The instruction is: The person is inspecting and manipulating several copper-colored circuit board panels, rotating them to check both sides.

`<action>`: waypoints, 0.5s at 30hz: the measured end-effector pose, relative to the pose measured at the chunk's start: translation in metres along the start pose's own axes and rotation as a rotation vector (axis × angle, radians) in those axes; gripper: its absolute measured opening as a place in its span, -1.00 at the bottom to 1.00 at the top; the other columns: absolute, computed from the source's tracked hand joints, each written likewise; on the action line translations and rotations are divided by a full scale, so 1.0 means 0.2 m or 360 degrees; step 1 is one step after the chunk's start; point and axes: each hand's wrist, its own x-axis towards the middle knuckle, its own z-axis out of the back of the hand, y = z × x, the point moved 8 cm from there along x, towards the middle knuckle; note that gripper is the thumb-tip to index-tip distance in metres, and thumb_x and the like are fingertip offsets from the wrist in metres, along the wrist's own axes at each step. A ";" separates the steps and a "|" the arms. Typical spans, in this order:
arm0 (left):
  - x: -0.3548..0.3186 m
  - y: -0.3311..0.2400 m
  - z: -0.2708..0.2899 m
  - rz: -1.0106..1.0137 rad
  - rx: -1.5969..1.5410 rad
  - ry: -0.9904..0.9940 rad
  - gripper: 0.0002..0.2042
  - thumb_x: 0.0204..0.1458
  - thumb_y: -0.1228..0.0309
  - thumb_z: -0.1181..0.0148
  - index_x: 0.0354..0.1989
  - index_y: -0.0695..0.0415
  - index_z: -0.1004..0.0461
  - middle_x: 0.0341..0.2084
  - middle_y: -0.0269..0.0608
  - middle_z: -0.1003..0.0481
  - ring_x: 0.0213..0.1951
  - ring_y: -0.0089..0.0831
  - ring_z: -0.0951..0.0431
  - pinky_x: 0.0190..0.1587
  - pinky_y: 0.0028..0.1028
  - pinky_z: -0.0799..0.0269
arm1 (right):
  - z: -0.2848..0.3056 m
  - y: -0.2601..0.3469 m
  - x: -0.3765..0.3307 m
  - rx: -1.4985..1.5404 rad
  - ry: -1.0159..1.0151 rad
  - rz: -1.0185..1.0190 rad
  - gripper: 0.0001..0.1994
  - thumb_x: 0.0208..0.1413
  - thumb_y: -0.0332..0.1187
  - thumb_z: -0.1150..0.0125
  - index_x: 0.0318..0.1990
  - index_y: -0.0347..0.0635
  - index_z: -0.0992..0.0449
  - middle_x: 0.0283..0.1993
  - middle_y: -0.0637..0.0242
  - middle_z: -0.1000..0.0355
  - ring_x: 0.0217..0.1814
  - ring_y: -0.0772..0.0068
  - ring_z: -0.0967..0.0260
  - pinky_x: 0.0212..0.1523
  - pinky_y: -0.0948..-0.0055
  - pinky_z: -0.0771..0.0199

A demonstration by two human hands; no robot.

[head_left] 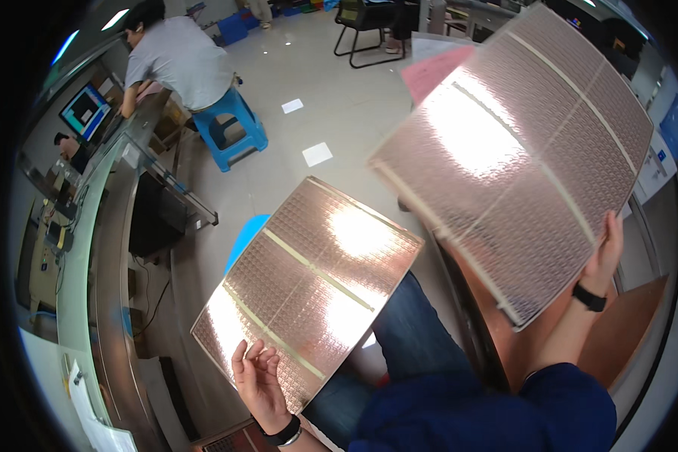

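A copper-coloured circuit board panel (pixel 546 135), patterned with rows of small repeated units and pale strips, is raised at the right. My right hand (pixel 606 256) grips it by its lower right edge; some of the fingers are hidden by the panel. A second copper-coloured panel (pixel 279 279) of the same kind lies tilted over my legs, bright with glare. Over its lower left part is my left hand (pixel 258 377), fingers apart and loosely bent, holding nothing. Whether those fingers touch the panel I cannot tell.
At my right is a brown surface (pixel 497 316) with a dark edge. A long bench (pixel 113 256) runs along the left. Farther off, a person in a light shirt (pixel 181 64) sits on a blue stool (pixel 230 132). Pink paper (pixel 429 71) shows behind the raised panel.
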 end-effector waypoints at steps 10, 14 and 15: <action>0.06 0.00 0.04 0.0008 0.0108 0.0012 -0.70 0.16 0.42 0.07 0.04 0.24 -0.24 -0.18 -0.08 -0.45 -0.22 -0.38 -0.49 -0.17 -0.48 -0.50 | 0.86 -0.23 0.27 -0.0660 -0.0224 -0.0362 -0.65 0.18 -0.41 0.12 0.09 -0.38 -0.26 0.01 0.17 -0.34 -0.03 0.35 -0.32 -0.07 0.43 -0.32; 0.07 -0.01 0.08 0.0021 0.0143 -0.0047 -0.72 0.16 0.41 0.07 0.02 0.24 -0.25 -0.19 -0.07 -0.45 -0.23 -0.37 -0.49 -0.18 -0.48 -0.48 | 1.02 -0.51 0.27 -0.0826 -0.0405 -0.0726 -0.59 0.17 -0.29 0.06 0.13 -0.31 -0.23 0.06 0.13 -0.29 0.06 0.30 -0.26 -0.08 0.30 -0.35; 0.07 -0.01 0.09 0.0019 0.0147 -0.0051 -0.72 0.16 0.41 0.07 0.02 0.24 -0.25 -0.19 -0.07 -0.45 -0.23 -0.37 -0.49 -0.18 -0.48 -0.48 | 1.00 -0.56 0.25 -0.0988 -0.0448 -0.0849 -0.52 0.17 -0.19 0.03 0.17 -0.28 -0.18 0.11 0.11 -0.25 0.10 0.27 -0.23 -0.08 0.27 -0.36</action>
